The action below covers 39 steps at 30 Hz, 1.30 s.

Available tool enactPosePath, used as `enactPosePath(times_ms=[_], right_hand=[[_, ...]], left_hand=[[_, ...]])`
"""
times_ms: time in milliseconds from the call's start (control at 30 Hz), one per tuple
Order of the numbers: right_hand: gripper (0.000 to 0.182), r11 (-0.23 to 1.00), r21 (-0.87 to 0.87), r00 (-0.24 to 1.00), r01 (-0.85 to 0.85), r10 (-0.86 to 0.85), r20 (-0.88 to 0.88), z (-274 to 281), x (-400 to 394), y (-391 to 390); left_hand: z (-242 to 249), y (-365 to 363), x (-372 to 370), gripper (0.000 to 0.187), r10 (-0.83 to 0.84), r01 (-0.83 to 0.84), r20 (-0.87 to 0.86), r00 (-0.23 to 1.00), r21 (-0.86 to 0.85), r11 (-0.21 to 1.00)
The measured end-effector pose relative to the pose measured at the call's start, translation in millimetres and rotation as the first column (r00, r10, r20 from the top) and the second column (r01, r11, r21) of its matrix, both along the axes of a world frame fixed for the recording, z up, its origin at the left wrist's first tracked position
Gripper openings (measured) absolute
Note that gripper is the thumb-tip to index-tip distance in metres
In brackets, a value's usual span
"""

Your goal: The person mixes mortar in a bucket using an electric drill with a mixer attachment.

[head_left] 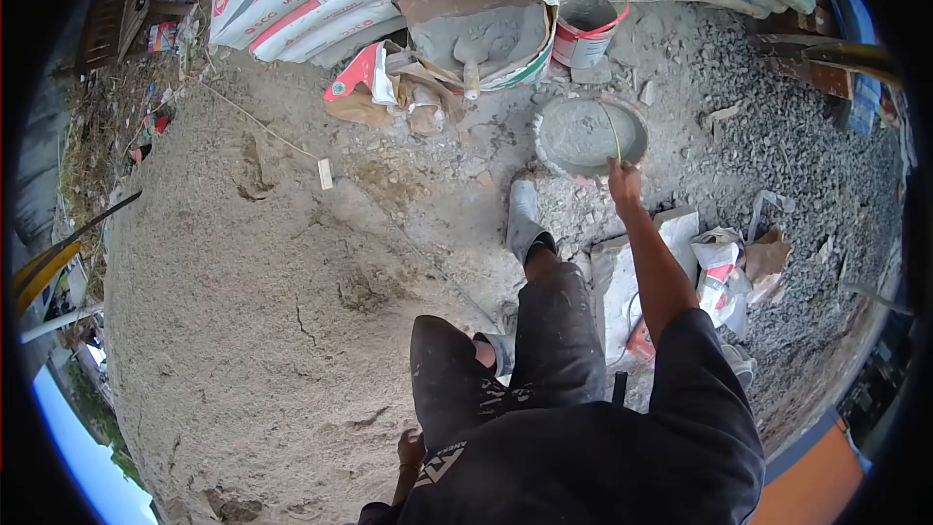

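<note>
Right grip [625, 181]: closed on one thin yellowish rod [614, 128], over grey mix [573, 139] in round tub [639, 140]. Left grip [411, 448]: beside trouser leg [449, 379]; openness I cannot tell.

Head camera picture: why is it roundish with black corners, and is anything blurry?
In the head view, probably a very wide lens bends the edges and leaves corners black; light looks soft, without hard shadows on the ground; the right hand looks fairly clear, the picture's edges blurrier.

You have daylight over cracked, sandy ground [243, 282], grey gravel [807, 165] to your right, and blue sky [78, 452] at the lower-left edge.
</note>
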State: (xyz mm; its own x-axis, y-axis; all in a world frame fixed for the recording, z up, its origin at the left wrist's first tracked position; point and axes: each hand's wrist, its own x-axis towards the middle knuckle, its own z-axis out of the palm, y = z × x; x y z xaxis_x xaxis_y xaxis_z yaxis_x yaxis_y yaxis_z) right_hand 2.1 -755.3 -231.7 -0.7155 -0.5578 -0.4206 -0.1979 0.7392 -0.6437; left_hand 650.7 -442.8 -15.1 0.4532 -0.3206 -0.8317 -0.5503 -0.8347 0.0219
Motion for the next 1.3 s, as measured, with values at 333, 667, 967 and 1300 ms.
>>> enactPosePath(times_ms=[333, 667, 967, 1300], right_hand=[[0.044, 0.902, 0.392, 0.924, 0.181, -0.020, -0.382, 28.5, -31.8, -22.2], [0.058, 0.974, 0.176, 0.988, -0.144, 0.133, 0.075, 30.2, 148.8, -193.8], [0.071, 0.938, 0.338, 0.926, 0.081, -0.196, 0.324, -40.3, 190.3, -284.8], [0.042, 0.458, 0.314, -0.084, 0.832, -0.456, 0.886, -27.0, 208.0, -389.9]], left_hand=[[79.2, -209.1, -57.7, 0.040, -0.215, 0.211, 0.092, 0.972, 0.044, 0.976], [78.5, -539.9, -240.2, 0.037, -0.861, 0.783, 0.249, 0.444, -0.576, 0.237], [27.7, -954.9, -371.0, 0.049, -0.676, 0.427, 0.736, -0.043, -0.598, -0.678], [-24.0, -984.4, -377.5, 0.056, -0.702, 0.334, 0.703, -0.111, -0.639, -0.693]])
